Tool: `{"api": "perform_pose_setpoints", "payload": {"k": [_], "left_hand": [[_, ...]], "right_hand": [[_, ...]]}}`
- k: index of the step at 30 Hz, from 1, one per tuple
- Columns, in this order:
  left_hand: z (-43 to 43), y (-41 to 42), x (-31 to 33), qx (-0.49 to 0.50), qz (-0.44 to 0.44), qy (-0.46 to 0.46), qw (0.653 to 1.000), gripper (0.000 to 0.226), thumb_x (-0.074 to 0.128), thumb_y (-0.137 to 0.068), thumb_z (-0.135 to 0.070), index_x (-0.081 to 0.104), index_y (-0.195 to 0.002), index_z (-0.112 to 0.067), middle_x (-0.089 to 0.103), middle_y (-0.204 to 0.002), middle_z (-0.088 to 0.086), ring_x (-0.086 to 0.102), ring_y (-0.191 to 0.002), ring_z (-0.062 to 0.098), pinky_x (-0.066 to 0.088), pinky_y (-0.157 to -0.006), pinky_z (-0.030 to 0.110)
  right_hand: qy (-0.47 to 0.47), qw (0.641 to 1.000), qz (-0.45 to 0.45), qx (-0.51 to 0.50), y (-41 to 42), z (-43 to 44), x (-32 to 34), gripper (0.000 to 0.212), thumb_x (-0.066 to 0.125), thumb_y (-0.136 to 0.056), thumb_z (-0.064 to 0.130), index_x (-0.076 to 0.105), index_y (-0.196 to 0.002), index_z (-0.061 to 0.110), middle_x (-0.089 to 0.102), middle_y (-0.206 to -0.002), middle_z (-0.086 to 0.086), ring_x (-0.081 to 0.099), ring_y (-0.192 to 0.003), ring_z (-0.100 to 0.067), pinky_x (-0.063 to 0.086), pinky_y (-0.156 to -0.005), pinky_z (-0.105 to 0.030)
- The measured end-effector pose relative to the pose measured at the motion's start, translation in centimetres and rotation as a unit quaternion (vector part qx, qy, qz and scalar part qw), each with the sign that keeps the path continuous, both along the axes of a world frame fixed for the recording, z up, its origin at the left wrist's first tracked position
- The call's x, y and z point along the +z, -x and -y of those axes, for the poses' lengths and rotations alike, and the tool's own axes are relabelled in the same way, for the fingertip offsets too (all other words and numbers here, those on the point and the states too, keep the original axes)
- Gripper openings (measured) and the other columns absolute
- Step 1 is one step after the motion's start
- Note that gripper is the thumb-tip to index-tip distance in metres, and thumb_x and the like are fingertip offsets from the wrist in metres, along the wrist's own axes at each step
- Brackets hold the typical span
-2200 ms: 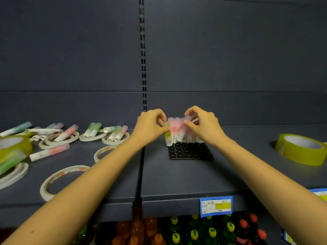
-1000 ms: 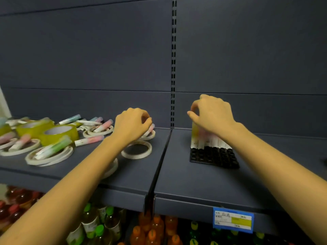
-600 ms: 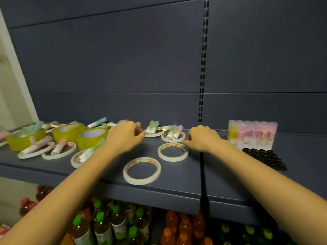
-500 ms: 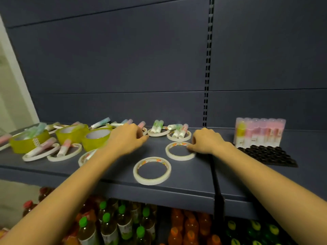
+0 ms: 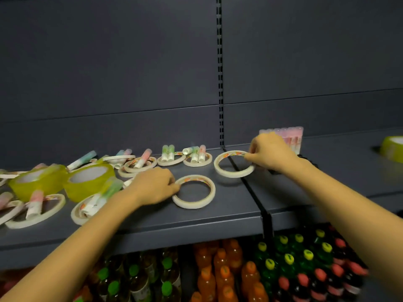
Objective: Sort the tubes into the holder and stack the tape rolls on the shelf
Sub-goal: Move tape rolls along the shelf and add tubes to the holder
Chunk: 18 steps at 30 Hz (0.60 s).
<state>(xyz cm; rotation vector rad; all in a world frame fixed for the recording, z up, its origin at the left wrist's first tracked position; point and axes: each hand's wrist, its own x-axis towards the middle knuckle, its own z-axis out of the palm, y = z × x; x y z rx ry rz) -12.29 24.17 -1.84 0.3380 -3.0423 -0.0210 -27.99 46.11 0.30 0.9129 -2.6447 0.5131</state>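
Note:
My left hand (image 5: 153, 185) pinches the left rim of a thin white tape roll (image 5: 204, 200) lying flat on the shelf (image 5: 218, 216). My right hand (image 5: 271, 152) grips the right rim of a second thin white tape roll (image 5: 224, 173), which straddles the gap between two shelf boards. Behind my right hand stand several pink-capped tubes (image 5: 291, 136) upright in the black holder (image 5: 304, 158), mostly hidden. More tubes (image 5: 196, 153) lie loose across thin tape rings at the back and left.
Two thick yellow-green tape rolls (image 5: 87, 182) sit at the left, and another (image 5: 392, 149) at the far right. Thin rings with tubes on them (image 5: 35, 211) crowd the left shelf. Bottled drinks (image 5: 229, 271) fill the shelf below.
Both hands left the tubes in the holder and moved left. Each now holds a thin tape roll; the right-hand roll has shifted toward the board gap.

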Motion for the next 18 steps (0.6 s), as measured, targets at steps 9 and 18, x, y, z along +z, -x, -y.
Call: {"api": "perform_pose_setpoints", "payload": {"k": [9, 18], "left_hand": [[-8.0, 4.7, 2.9, -0.090, -0.105, 0.033, 0.990, 0.037, 0.049, -0.089, -0.037, 0.054, -0.059, -0.016, 0.049, -0.070, 0.007, 0.049, -0.066, 0.025, 0.029, -0.052, 0.027], [-21.8, 13.0, 3.0, -0.150, -0.112, -0.010, 0.982, 0.046, 0.048, -0.089, -0.042, 0.046, -0.052, -0.014, 0.045, -0.054, -0.002, 0.045, -0.057, 0.019, 0.027, -0.049, 0.025]], "right_hand": [[0.043, 0.992, 0.016, -0.115, -0.3, -11.6, 0.0, 0.025, 0.063, -0.081, 0.033, 0.065, -0.063, 0.015, 0.061, -0.060, -0.005, 0.060, -0.065, -0.026, 0.054, -0.075, -0.035], [0.028, 0.978, -0.006, -0.207, 2.0, -27.1, 0.6, 0.029, 0.063, -0.084, 0.037, 0.067, -0.069, 0.013, 0.067, -0.066, -0.008, 0.064, -0.068, -0.025, 0.054, -0.071, -0.035]]}}
